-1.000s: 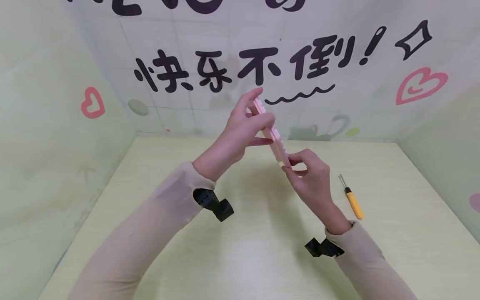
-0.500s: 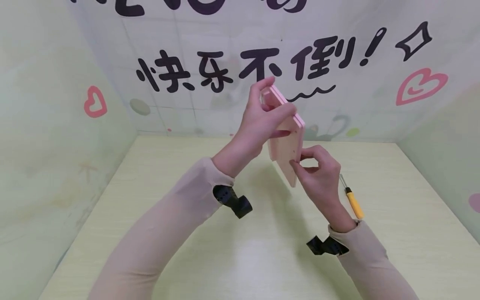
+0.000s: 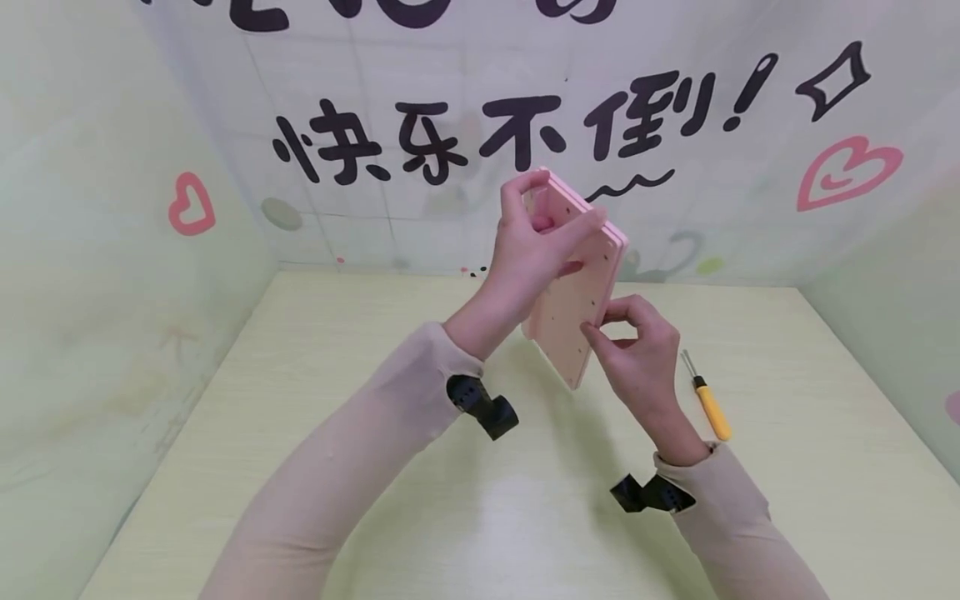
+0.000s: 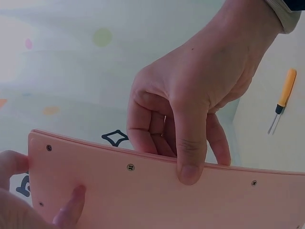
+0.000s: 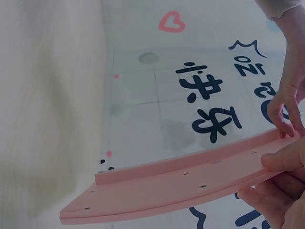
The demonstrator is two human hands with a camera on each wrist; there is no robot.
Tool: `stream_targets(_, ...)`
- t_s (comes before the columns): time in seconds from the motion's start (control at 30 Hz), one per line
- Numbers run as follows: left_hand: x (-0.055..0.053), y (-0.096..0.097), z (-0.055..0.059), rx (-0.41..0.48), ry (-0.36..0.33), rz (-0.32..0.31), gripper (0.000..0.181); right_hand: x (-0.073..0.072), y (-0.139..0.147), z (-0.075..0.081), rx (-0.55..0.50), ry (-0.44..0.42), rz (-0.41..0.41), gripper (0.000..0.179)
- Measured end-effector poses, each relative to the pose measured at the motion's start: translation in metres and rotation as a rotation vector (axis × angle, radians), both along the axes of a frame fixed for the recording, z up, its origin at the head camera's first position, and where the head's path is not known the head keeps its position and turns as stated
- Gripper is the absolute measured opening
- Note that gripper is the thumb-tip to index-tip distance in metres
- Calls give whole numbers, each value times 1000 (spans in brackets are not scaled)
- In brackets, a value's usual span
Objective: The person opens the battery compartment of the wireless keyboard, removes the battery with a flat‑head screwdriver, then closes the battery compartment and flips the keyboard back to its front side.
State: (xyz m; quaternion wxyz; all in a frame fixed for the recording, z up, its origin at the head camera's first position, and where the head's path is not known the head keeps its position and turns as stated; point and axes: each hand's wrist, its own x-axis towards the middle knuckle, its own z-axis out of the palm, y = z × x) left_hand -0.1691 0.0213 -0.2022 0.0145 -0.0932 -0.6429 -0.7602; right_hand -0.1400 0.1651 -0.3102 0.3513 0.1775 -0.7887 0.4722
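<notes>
A thin pink keyboard (image 3: 572,312) is held up above the table, tilted, its flat underside with several small screws facing me. A raised ledge runs along one long edge, plain in the right wrist view on the keyboard (image 5: 157,191). My left hand (image 3: 525,254) grips it at the upper end, fingers spread over its edge and underside. Lower on the near long edge, my right hand (image 3: 641,350) pinches it between thumb and fingers; in the left wrist view the right hand's thumb (image 4: 189,157) presses on the underside. The key side faces away and is hidden.
A tool with a yellow handle (image 3: 712,412) and a two-pronged metal tip lies on the table (image 3: 420,533) right of my right hand. A wall sheet (image 3: 420,217) with black lettering hangs behind the table.
The keyboard has turned from edge-on so that its screwed underside shows. My left hand has shifted right with it; the right hand has moved slightly right and keeps its pinch.
</notes>
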Motion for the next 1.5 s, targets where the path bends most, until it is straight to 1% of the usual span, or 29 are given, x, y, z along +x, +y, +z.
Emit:
stream_targets(0.2, -2, 6, -9, 3, 31, 7, 65, 1, 2, -2, -36, -53, -3, 19)
stream_targets(0.37, -5, 13, -15, -40, 52, 47, 68, 1, 2, -4, -91, -103, -5, 19)
stream_targets(0.53, -7, 20, -22, -84, 78, 79, 67, 0, 3, -9, -183, -145, 20, 20)
stream_targets(0.7, -10, 25, -31, -136, 107, 87, 60, -1, 3, -14, -302, -173, 82, 20)
stream_targets(0.8, -11, 28, -36, -171, 127, 79, 57, -1, 3, -16, -383, -181, 122, 18)
stream_targets(0.9, -13, 29, -41, -199, 147, 72, 53, -1, 2, -18, -438, -193, 141, 18)
stream_targets(1.0, -14, 29, -45, -234, 147, 60, 47, -1, 1, -17, -492, -209, 154, 20)
stream_targets(1.13, -14, 29, -52, -230, 121, 28, 41, 0, 0, -17, -544, -238, 147, 23)
stream_targets(1.27, -15, 29, -59, -174, 54, -12, 36, 0, 0, -17, -594, -255, 155, 23)
stream_targets(1.37, -15, 27, -66, -152, 9, -29, 32, 0, 2, -17, -627, -261, 175, 22)
stream_targets(1.5, -15, 22, -77, -143, -21, -47, 30, 0, 4, -18, -657, -267, 188, 23)
